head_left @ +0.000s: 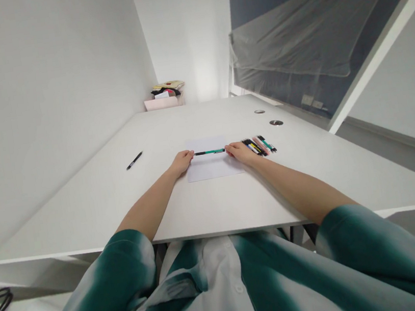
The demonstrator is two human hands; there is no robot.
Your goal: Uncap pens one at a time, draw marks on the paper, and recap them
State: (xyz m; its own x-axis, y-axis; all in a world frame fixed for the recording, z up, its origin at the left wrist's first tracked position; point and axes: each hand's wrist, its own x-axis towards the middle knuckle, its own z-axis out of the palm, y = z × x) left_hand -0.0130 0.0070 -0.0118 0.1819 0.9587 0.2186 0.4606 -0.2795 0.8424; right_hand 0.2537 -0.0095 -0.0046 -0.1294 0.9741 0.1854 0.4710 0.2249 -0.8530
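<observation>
A green pen with a black end lies level between my two hands, over a white sheet of paper. At its black end, my left hand pinches it between the fingertips. My right hand pinches the opposite, green end. Whether the pen touches the paper, I cannot tell. Just right of my right hand is a row of several pens in different colours, partly hidden by that hand. A single black pen lies apart on the left.
The white table runs to the back wall, where a pink box holds a pile of things. Two round metal discs are on the table's right side. A dark panel under plastic film stands along the right.
</observation>
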